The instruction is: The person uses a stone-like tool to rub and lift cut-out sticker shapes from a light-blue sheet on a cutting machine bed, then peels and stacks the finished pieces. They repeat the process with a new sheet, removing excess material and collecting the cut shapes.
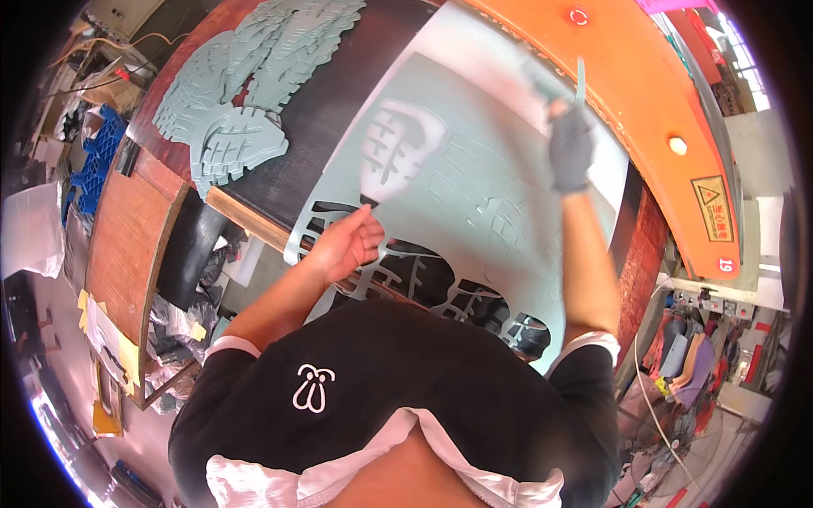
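A grey-green sheet [461, 199], partly cut away, lay on a white board [445, 34] beside an orange machine arm [648, 102]. The bare left hand [349, 241] was over the sheet's near left side, empty, fingers half-curled; the gloved right hand [572, 148] was too blurred to tell its opening or hold. The sheet looked light and bendy, easily torn where cut, best held by its solid far margin [428, 78]

Your wide fisheye camera looks steeply down from your head, close above your black, white-trimmed shirt [406, 372], with your bare left hand [349, 244] and grey-gloved right hand [572, 146] farther off; it faces forward across the flat, pale grey-green cut-out sheet [457, 224] to the long orange machine beam [639, 89] at upper right.
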A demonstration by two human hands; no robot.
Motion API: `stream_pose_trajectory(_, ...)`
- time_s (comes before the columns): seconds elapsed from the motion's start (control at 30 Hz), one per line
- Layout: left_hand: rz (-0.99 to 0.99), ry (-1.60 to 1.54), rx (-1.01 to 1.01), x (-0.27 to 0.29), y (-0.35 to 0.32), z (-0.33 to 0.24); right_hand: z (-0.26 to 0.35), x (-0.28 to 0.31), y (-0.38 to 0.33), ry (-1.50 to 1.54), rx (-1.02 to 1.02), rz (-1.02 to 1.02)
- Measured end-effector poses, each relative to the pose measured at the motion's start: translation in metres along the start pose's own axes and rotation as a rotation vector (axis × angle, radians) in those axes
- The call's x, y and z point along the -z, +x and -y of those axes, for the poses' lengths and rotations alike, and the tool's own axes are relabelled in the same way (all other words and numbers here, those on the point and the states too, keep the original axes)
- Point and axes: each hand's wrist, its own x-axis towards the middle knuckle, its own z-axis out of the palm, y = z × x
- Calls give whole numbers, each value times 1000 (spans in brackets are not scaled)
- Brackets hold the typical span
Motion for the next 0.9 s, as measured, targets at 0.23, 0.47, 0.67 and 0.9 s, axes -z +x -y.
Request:
stream_pose_trajectory(0.23,406,131,123,-22,32,-1,33,-36,-159,123,428,344)
stream_pose_trajectory(0.47,396,96,105,-27,39,5,43,-15,-161,145,342,569)
stream_pose_trajectory(0.67,403,154,66,-30,33,5,31,-25,-155,280,263,618)
stream_pose_trajectory(0.9,348,263,61,-31,29,-2,26,-33,-135,390,91,503)
